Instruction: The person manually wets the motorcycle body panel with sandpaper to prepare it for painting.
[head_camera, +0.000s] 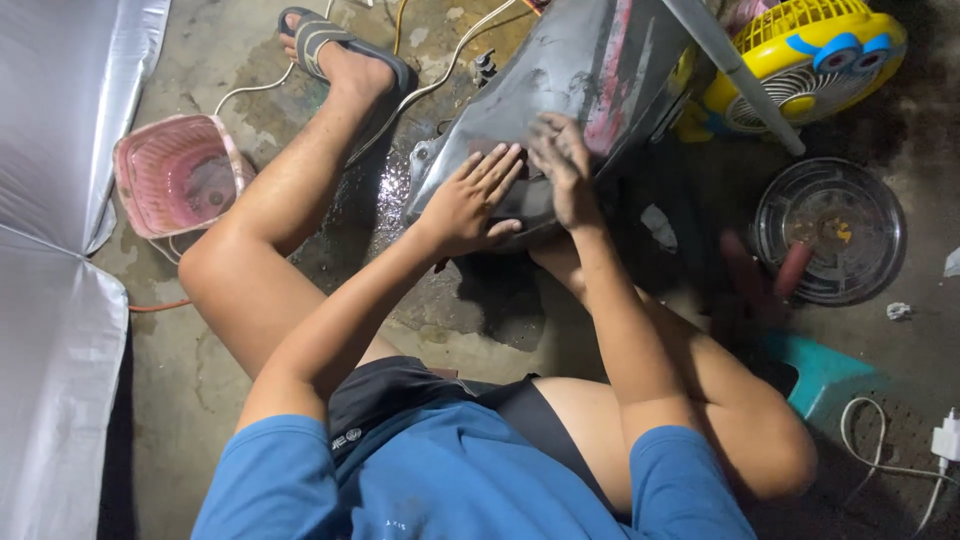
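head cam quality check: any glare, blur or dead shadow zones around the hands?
Head view: glare streaks on the wet grey panel and floor puddle; right hand slightly motion-blurred, left hand sharper; deep shadow beneath the panel and along the right edge; white sheet at left nearly blown out.

Glossy grey plastic panel (560, 90), wet rough concrete floor (450, 320).
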